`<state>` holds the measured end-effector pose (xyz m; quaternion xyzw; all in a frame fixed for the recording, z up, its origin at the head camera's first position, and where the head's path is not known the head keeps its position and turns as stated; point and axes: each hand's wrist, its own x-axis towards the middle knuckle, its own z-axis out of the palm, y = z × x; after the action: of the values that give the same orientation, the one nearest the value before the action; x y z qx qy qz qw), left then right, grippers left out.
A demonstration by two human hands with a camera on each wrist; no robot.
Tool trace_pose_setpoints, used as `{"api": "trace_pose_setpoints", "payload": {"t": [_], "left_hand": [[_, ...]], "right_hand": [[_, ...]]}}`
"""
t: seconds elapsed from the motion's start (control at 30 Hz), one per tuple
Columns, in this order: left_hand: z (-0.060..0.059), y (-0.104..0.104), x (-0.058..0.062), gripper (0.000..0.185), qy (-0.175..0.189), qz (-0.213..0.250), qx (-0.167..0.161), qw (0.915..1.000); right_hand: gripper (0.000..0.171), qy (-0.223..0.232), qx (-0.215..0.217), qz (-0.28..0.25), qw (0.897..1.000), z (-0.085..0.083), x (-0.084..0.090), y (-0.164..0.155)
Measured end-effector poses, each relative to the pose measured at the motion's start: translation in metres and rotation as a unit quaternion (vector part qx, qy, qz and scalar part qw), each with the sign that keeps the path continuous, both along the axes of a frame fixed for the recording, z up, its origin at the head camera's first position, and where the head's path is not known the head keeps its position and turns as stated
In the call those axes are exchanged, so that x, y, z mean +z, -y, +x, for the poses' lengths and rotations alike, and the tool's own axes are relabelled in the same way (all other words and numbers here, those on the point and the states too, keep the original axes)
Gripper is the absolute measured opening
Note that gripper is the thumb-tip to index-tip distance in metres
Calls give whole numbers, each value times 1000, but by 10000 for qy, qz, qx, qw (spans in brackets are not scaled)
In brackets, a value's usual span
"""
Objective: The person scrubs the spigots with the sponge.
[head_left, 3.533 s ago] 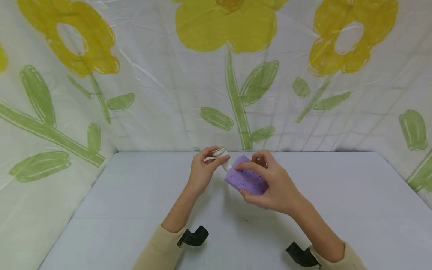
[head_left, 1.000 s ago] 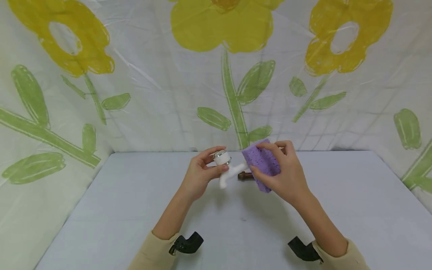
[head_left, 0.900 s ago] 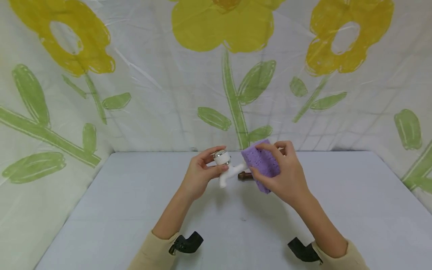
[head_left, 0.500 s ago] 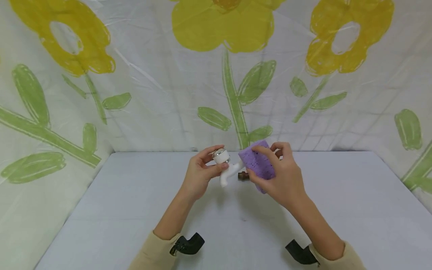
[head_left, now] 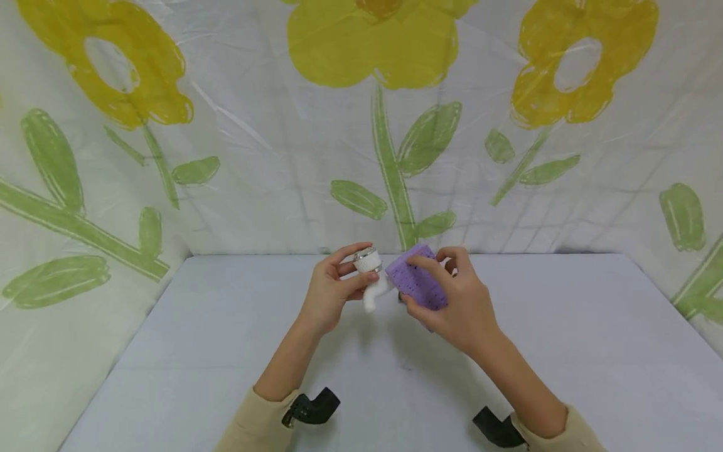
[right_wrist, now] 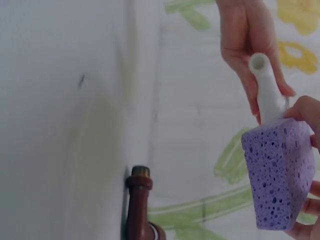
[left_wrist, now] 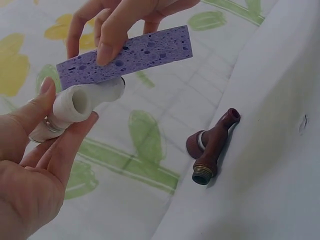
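A left hand [left_wrist: 35,165] holds a white plastic tap [left_wrist: 75,107] — a right hand [left_wrist: 120,20] presses a purple sponge [left_wrist: 135,55] against it. A brown tap [left_wrist: 210,147] lies on the white table [left_wrist: 270,150] nearby.

Purple sponge [left_wrist: 130,54], matt, rough and pitted with dark pores. Pressed against it, white tap [left_wrist: 82,102] of smooth, satiny plastic with shiny metal ring [head_left: 367,254] at its cap. Below the sponge, brown tap [left_wrist: 211,145], dull reddish finish, brassy threaded end. Matt pale desk [head_left: 226,351]. Behind it, glossy, creased plastic sheeting [head_left: 271,157], flower-printed.
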<state>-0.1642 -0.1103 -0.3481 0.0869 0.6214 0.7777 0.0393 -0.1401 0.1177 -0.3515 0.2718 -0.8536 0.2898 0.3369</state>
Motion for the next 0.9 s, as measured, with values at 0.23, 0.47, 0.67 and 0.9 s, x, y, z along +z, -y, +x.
{"api": "trace_pose_setpoints", "payload": {"t": [0.23, 0.47, 0.67, 0.9], "left_hand": [[-2, 3, -5, 56, 304, 501, -476, 9971], [-2, 8, -7, 47, 365, 949, -823, 9914], [-2, 8, -8, 48, 181, 935, -1001, 9904], [-2, 7, -7, 45, 164, 837, -801, 9931]], "right_hand": [[54, -43, 103, -111, 9999, 1, -2, 3], [55, 281, 322, -323, 9986, 2, -3, 5], [58, 378, 512, -329, 9974, 3, -2, 7], [58, 493, 744, -293, 9956, 4, -4, 9]]}}
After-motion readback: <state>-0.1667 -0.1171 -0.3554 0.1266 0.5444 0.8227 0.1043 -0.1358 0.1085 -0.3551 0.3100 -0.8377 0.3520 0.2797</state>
